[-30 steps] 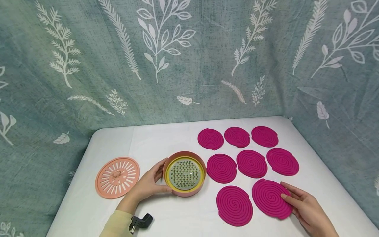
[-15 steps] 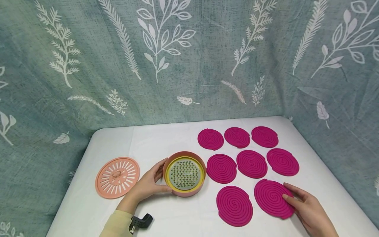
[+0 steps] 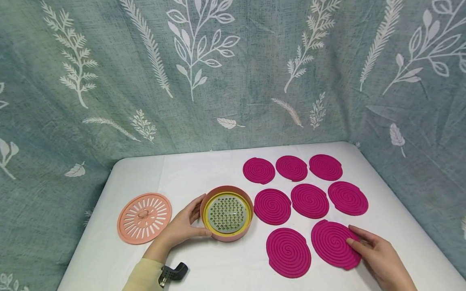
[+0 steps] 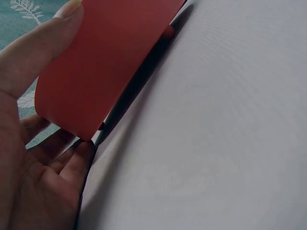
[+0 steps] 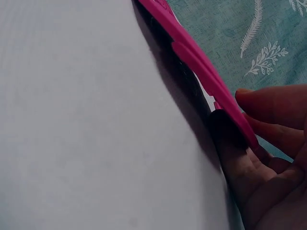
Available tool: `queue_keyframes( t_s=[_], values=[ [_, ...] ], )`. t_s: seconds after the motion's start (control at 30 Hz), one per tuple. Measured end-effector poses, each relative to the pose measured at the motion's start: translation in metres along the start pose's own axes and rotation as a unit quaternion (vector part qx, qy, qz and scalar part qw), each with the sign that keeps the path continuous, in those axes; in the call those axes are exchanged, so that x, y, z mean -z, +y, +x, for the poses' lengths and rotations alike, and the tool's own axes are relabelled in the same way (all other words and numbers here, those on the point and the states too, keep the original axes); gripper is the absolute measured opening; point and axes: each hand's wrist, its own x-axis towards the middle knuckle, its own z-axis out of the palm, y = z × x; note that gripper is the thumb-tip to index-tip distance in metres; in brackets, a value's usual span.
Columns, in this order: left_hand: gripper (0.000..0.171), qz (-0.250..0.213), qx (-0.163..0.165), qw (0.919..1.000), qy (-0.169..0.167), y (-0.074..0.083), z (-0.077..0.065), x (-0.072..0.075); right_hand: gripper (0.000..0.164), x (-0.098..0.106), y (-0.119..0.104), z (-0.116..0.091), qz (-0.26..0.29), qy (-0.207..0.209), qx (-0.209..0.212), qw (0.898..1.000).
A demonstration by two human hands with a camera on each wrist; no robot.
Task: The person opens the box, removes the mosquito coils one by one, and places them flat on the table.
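On the left of the head view, my left hand grips the side of a round pink container, thumb at the front and fingers behind. Inside it sit a yellow ring and a metal grater plate. The container's wall looks red in the left wrist view, with a thin shadow beneath it. My right hand pinches the right edge of a magenta spiral coaster, thumb on top. In the right wrist view that coaster is seen edge-on and tilted, its near edge raised above the white surface.
Several matching spiral coasters lie in rows, with one coaster just left of the held one and another behind it. A slotted peach-coloured disc lies left on the white table. Patterned green curtains surround the table.
My right hand and its coaster have shifted slightly right since a second ago, with a tiny drift back left in the last half second. The left hand and container stay put.
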Motion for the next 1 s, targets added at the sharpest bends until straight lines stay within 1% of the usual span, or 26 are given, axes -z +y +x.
queue_keyframes(
  t_s=[0.07, 0.1, 0.33, 0.53, 0.6, 0.73, 1.0],
  values=[
    [0.112, -0.001, 0.003, 1.0000, 0.001, 0.000, 0.000, 0.000, 0.079, 0.002, 0.000, 0.000, -0.010, 0.006, -0.001, 1.000],
    [0.112, -0.001, 0.001, 1.0000, 0.001, -0.004, 0.001, 0.001, 0.078, 0.003, 0.000, 0.000, -0.012, 0.008, -0.004, 1.000],
    [0.114, -0.001, 0.000, 1.0000, 0.000, -0.003, 0.000, 0.000, 0.075, 0.005, 0.001, 0.002, -0.017, 0.029, -0.012, 0.999],
    [0.115, -0.003, -0.001, 1.0000, -0.002, -0.004, 0.000, 0.001, 0.070, 0.009, 0.003, 0.003, -0.039, 0.049, 0.027, 0.998],
    [0.115, -0.002, -0.001, 1.0000, -0.002, -0.003, 0.000, 0.001, 0.070, 0.011, 0.004, 0.003, -0.046, 0.056, 0.033, 0.997],
    [0.115, 0.001, -0.003, 1.0000, -0.001, -0.002, 0.000, 0.001, 0.073, 0.013, 0.005, 0.006, -0.047, 0.065, 0.023, 0.997],
    [0.115, 0.002, 0.004, 1.0000, -0.002, -0.002, 0.000, 0.002, 0.077, 0.015, 0.005, 0.008, -0.021, 0.069, 0.010, 0.997]
  ],
)
